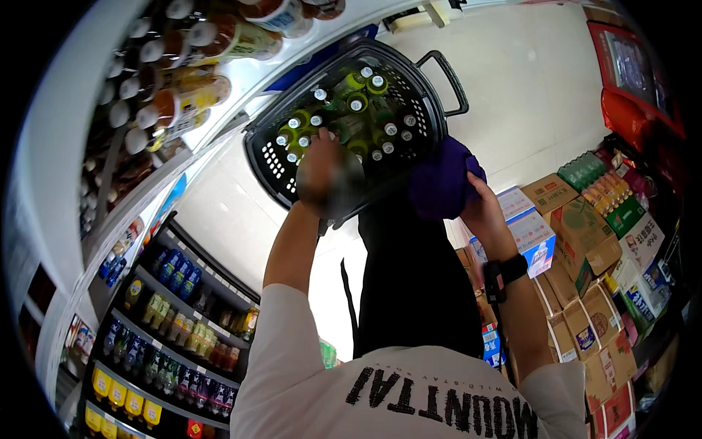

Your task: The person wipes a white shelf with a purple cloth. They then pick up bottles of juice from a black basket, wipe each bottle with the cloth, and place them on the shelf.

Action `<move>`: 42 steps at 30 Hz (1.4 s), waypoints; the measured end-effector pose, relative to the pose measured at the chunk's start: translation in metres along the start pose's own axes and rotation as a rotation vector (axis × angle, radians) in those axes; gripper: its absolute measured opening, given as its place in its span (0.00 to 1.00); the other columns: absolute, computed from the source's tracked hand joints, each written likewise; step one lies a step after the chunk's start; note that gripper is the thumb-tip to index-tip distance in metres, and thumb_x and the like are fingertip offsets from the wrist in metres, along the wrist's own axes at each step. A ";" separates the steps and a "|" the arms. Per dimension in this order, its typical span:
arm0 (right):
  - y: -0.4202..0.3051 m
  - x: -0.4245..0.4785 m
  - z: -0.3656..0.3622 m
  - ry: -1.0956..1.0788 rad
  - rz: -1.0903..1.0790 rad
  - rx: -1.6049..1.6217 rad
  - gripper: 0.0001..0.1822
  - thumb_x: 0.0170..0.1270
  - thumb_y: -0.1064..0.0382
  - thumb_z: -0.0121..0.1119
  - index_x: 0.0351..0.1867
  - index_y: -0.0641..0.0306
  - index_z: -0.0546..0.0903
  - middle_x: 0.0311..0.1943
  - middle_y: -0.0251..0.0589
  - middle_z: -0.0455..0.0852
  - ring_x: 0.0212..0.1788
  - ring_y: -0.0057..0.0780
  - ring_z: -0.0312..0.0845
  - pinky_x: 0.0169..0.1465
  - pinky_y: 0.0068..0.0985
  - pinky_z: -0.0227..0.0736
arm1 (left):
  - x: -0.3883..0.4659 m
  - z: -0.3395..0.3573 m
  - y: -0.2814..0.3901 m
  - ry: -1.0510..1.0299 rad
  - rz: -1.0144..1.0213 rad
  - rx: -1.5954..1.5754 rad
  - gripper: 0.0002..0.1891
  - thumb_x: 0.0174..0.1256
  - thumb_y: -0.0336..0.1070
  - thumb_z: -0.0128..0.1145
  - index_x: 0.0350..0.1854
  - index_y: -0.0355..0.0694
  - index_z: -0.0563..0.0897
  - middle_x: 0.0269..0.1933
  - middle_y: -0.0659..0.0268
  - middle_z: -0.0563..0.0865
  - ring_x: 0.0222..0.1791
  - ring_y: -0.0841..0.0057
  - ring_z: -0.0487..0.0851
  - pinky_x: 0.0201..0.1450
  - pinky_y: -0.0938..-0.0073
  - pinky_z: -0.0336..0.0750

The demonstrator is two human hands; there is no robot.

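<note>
A black plastic shopping basket point(436, 101) stands before me, holding several bottles with white caps and yellow-green necks point(356, 103). Over its near left side is my left hand point(321, 162), blurred by motion. Its fingers are around a blurred, greyish see-through object point(349, 184) that looks like a bottle; its details cannot be made out. At the basket's near right corner, my right hand point(483, 206) grips a bunched purple cloth point(441, 178), thumb on top. The cloth hides most of those fingers and part of the rim.
A shelf of drink bottles point(189, 101) rises at upper left. Below it stands a dark rack point(175, 318) with several rows of drinks. Stacked cartons point(581, 236) and wrapped bottle packs point(606, 192) line the right side. Pale floor tiles point(521, 71) extend beyond the basket.
</note>
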State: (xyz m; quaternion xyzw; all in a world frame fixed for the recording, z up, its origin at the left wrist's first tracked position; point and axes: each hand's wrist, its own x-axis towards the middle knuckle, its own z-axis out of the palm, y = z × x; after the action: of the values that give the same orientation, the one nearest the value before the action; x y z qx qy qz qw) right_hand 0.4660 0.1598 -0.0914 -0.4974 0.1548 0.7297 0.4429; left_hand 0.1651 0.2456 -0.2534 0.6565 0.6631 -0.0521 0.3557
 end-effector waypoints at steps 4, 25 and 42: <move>-0.007 -0.050 0.025 -0.039 -0.045 -0.056 0.22 0.71 0.59 0.54 0.63 0.64 0.72 0.59 0.40 0.79 0.61 0.33 0.75 0.64 0.32 0.68 | -0.077 -0.118 0.023 0.147 0.497 0.049 0.15 0.72 0.42 0.51 0.49 0.36 0.70 0.40 0.43 0.82 0.36 0.43 0.82 0.37 0.47 0.77; -0.033 -0.385 0.340 -1.322 -1.003 -1.151 0.48 0.44 0.68 0.78 0.68 0.68 0.62 0.56 0.41 0.77 0.57 0.25 0.73 0.63 0.26 0.68 | -0.435 -0.563 0.281 0.673 1.231 0.025 0.08 0.64 0.35 0.50 0.33 0.35 0.78 0.28 0.58 0.81 0.25 0.61 0.81 0.33 0.66 0.76; -0.018 -0.425 0.349 -1.121 -0.899 -0.836 0.41 0.44 0.64 0.74 0.63 0.68 0.68 0.50 0.39 0.82 0.52 0.25 0.78 0.59 0.27 0.71 | -0.453 -0.573 0.309 0.758 0.718 0.062 0.14 0.62 0.43 0.60 0.29 0.36 0.78 0.15 0.58 0.77 0.16 0.68 0.77 0.24 0.70 0.69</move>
State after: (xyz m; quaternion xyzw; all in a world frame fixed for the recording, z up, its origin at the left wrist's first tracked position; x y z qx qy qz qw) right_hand 0.3226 0.1934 0.4383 -0.1982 -0.5862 0.6200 0.4824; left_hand 0.1618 0.2161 0.5396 0.8255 0.4765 0.2949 0.0668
